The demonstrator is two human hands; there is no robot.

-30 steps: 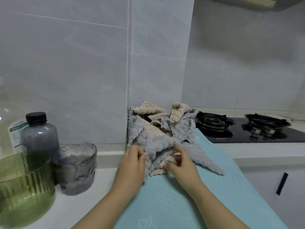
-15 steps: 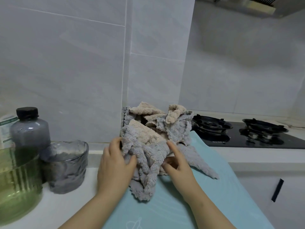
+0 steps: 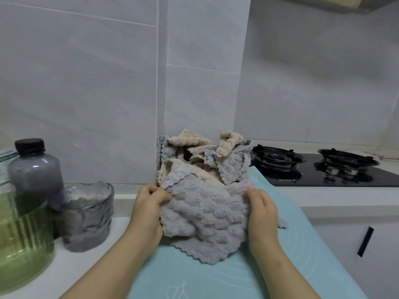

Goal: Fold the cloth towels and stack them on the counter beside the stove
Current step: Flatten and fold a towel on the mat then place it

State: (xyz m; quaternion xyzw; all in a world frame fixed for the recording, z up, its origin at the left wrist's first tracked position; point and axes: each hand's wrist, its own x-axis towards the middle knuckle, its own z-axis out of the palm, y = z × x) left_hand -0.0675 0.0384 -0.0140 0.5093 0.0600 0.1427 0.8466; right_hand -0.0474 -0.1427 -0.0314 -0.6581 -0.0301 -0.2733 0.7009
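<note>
Left hand (image 3: 149,209) pinching the grey towel (image 3: 205,216) edge between thumb and curled fingers, right hand (image 3: 262,212) gripping its opposite edge, towel bunching between both hands over the blue mat (image 3: 216,277), towel pile (image 3: 205,158) lying just beyond the fingertips

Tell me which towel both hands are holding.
The grey towel at the front, gripped by left hand and right hand; the beige and grey ones lie crumpled in the pile behind it.

I hold the gray towel (image 3: 205,216) up by both sides, rumpled, zigzag hem drooping; behind it the pile (image 3: 203,156) (gray and beige, all crumpled) sits beside the stove (image 3: 323,169).
</note>
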